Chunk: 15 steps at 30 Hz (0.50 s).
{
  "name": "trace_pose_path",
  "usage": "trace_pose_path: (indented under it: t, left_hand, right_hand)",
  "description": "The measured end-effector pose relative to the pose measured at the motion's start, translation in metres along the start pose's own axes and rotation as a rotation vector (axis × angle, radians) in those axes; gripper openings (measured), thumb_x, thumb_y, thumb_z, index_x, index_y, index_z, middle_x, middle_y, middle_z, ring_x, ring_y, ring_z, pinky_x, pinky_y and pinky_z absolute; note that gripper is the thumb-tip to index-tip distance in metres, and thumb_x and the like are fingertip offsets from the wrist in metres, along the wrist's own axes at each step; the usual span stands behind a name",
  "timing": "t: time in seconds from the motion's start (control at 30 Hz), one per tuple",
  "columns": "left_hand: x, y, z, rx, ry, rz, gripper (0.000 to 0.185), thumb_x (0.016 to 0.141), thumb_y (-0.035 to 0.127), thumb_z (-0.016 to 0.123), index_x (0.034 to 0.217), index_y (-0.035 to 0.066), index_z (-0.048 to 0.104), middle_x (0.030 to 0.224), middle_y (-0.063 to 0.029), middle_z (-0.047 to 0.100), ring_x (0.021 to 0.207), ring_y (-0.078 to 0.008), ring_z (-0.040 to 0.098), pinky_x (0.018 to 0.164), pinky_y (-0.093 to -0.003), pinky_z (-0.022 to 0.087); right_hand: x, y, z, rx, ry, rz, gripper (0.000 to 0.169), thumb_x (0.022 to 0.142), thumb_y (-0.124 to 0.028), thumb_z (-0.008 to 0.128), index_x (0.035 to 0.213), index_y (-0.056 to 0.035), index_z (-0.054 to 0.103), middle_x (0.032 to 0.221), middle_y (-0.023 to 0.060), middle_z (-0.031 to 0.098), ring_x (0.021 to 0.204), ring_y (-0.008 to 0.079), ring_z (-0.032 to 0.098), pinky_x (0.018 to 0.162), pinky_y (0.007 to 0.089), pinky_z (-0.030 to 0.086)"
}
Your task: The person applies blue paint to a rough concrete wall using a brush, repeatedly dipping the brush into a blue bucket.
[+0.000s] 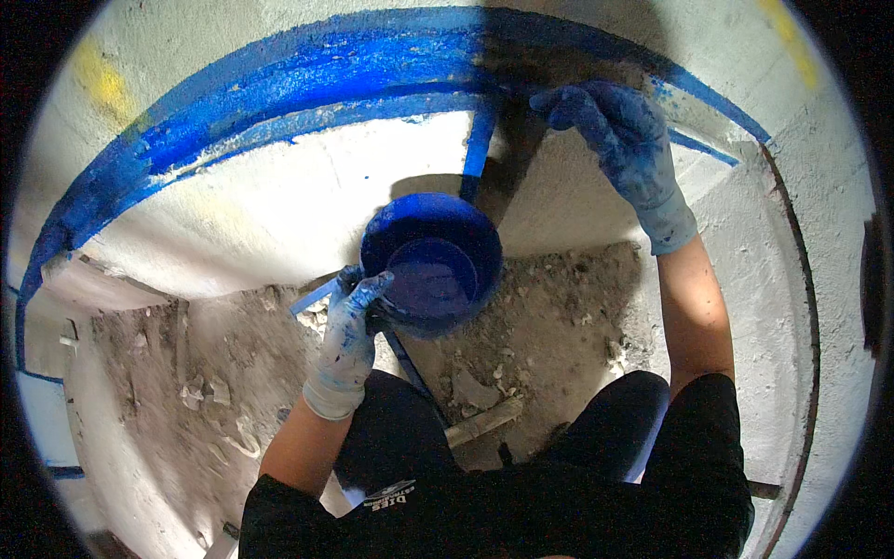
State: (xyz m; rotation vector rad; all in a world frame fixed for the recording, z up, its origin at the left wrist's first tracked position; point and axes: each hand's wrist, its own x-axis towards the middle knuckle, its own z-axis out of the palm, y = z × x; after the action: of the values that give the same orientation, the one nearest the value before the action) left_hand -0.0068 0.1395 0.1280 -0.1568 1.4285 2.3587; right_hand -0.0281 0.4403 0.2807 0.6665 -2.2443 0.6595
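My left hand (343, 349), in a pale work glove stained blue, grips the rim of a round blue plastic bucket (431, 213), thumb over the edge. Bluish liquid, apparently paint, covers the bucket's bottom. Up at the wall, my right hand (625, 143) wears a similar glove, heavily blue over the fingers. Its fingers are bent and point left, close to a shaded part of the wide blue painted band (335, 70). Shadow hides whether they hold anything. From the band a narrow blue stripe (479, 143) runs down the white wall (314, 189) behind the bucket.
Bare soil (552, 335) with stones and rubble lies below, between my knees. A short piece of wood (485, 420) rests there, beside a thin dark bar (412, 367). Along the right wall (751, 279) runs a dark line (796, 230). Yellow patches (105, 80) mark the upper wall.
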Motion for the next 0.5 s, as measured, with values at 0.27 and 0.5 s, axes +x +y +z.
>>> trace_pose_path:
  t: [0.27,0.5]
  left_hand:
    - [-0.007,0.009,-0.017,-0.036,-0.093,0.089,0.021,0.08,0.013,0.069,0.095,0.01,0.055,0.088,-0.0045,0.062,0.08,-0.0158,0.063,0.066,-0.0285,0.054]
    - [-0.014,0.016,-0.033,0.002,0.071,0.175,0.022,0.079,0.01,0.071,0.091,0.01,0.053,0.078,-0.0014,0.061,0.063,-0.0117,0.062,0.053,-0.0257,0.054]
  right_hand:
    - [-0.022,-0.03,0.01,0.431,0.095,0.204,0.028,0.098,-0.016,0.043,0.091,0.0011,0.063,0.086,0.0109,0.067,0.075,0.0157,0.062,0.069,0.0285,0.051]
    - [-0.031,-0.063,0.138,0.709,-0.377,0.328,0.017,0.092,-0.018,0.058,0.093,-0.0034,0.066,0.08,0.0075,0.066,0.066,0.0144,0.061,0.059,0.0298,0.049]
